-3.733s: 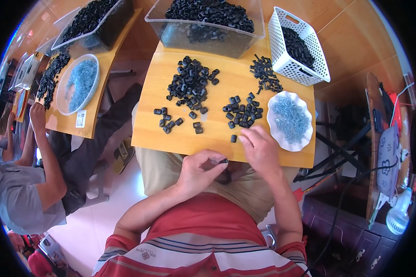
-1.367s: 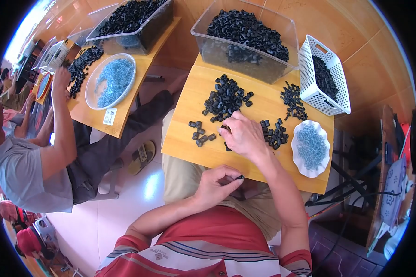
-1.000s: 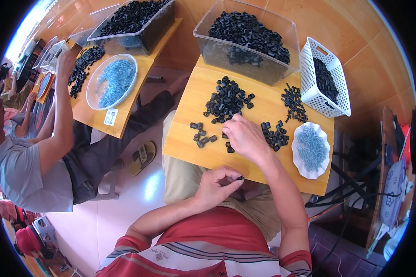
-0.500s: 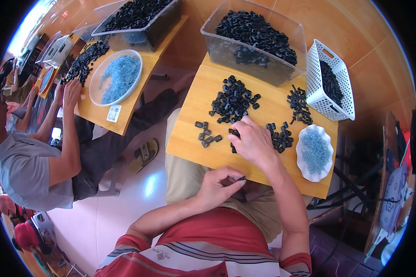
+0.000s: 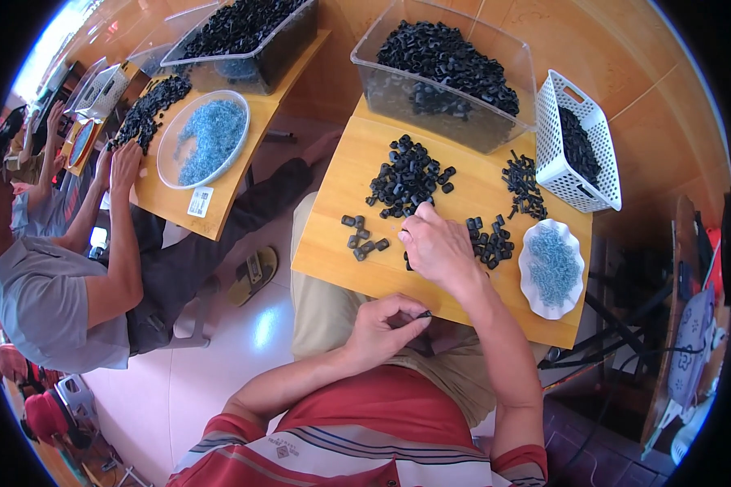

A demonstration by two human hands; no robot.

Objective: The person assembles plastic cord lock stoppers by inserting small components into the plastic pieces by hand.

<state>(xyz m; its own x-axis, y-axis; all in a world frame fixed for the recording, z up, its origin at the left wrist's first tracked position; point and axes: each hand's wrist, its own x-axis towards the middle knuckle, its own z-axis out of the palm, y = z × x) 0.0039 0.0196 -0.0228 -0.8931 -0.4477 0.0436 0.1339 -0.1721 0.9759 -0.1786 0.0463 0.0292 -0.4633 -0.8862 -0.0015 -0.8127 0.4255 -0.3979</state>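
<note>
My left hand is closed at the table's front edge, pinching a small black plastic piece between thumb and forefinger. Over the table, my right hand has its fingers bent and drawn together at the near side of a heap of black plastic pieces; whatever is in its fingertips is hidden. A few similar loose pieces lie left of that hand. Another small group of black pieces is just right of it. Farther right are thin black pin-like parts.
A clear plastic bin of black parts stands at the back, beside a white perforated basket. A scalloped white dish holds tiny bluish clear pieces. On the left, a co-worker in grey handles black parts at another table.
My right hand has shifted slightly left and its fingers have drawn in, covering black pieces that showed under them. My left hand stays where it was.
</note>
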